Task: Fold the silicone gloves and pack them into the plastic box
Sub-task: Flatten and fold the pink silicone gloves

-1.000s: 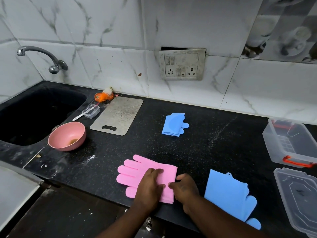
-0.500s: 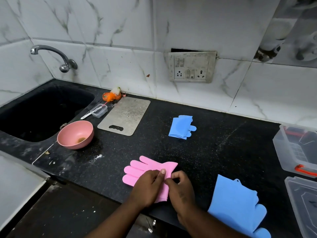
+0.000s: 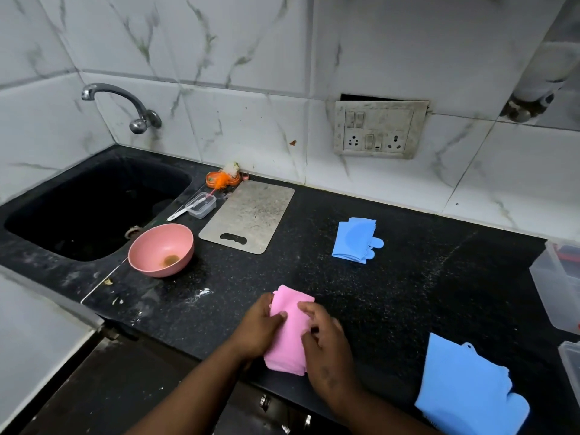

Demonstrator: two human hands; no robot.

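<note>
A pink silicone glove (image 3: 290, 334) lies folded into a narrow strip at the front edge of the black counter. My left hand (image 3: 259, 328) grips its left side with the thumb on top. My right hand (image 3: 326, 346) presses on its right side, fingers curled over the fold. A folded blue glove (image 3: 356, 240) rests further back in the middle of the counter. An unfolded blue glove (image 3: 467, 387) lies flat at the front right. The clear plastic box (image 3: 555, 287) stands at the right edge, cut off by the frame, with its lid (image 3: 572, 362) in front of it.
A pink bowl (image 3: 160, 249) and a metal cutting board (image 3: 248, 215) sit left of centre. Behind them are a small clear container (image 3: 201, 205) and an orange scrubber (image 3: 221, 178). The black sink (image 3: 91, 208) with its tap (image 3: 125, 105) is at the far left.
The pink glove's fingers have been folded over, so it went from spread flat to a narrow folded strip. Both hands shifted onto the fold. The camera moved closer and left.
</note>
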